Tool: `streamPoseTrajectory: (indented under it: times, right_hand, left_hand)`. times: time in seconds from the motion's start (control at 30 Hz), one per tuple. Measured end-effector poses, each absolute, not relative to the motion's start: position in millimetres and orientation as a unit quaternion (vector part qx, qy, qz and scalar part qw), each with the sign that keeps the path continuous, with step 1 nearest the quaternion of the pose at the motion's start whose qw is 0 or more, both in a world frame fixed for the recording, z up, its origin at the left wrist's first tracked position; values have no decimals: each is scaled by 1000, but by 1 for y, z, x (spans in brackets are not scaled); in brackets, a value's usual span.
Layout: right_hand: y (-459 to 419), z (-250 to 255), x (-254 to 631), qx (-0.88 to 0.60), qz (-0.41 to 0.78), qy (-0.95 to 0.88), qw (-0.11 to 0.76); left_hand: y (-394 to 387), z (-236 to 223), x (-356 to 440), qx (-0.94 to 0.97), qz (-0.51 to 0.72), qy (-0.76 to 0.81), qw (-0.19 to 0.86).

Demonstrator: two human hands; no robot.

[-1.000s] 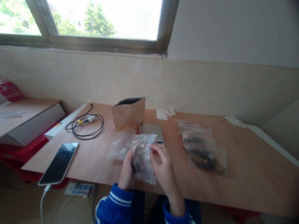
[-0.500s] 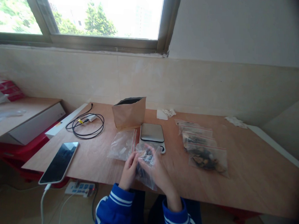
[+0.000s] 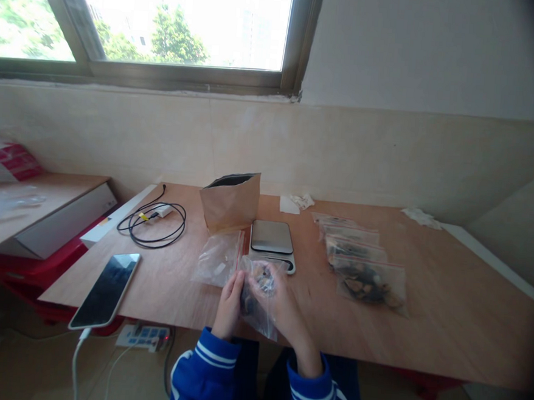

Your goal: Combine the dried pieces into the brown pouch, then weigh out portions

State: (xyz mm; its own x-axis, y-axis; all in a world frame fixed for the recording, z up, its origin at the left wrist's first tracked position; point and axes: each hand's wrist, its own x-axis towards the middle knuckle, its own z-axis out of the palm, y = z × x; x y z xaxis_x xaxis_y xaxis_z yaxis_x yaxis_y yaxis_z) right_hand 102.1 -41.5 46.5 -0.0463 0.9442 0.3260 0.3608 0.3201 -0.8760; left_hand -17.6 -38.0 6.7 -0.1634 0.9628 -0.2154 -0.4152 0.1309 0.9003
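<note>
Zip bag [image 3: 261,279] now lower, kitchen scale [image 3: 271,237] uncovered; L hand [image 3: 229,304], R hand [image 3: 280,304] half-curled, both gripping bag.

The right hand [image 3: 282,304] can slide to 3 o'clock on the brown wood table [image 3: 449,341]; clear bags of dark bits [image 3: 366,283] block 2 o'clock, a flat silver scale [image 3: 272,237] 12 o'clock.

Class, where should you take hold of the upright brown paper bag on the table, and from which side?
Pinch the front rim of the brown paper bag from above: it stands upright, mouth open, and a kitchen scale crowds its lower right.
</note>
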Motion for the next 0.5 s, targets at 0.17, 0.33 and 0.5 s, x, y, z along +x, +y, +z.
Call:
streamPoseTrajectory:
  times: [0.17, 0.33, 0.5]
  right_hand:
    - [-38, 44, 100, -481, 342, -604, 536]
    - [-36, 40, 95, -473, 381, -565, 558]
    - [-39, 45, 95, -460, 416, -545, 565]
  left_hand:
    - [-37, 9, -16, 247, 608, 460, 598]
    - [-36, 9, -15, 183, 613, 431, 636]
    - [-35, 6, -14, 177, 608, 410, 657]
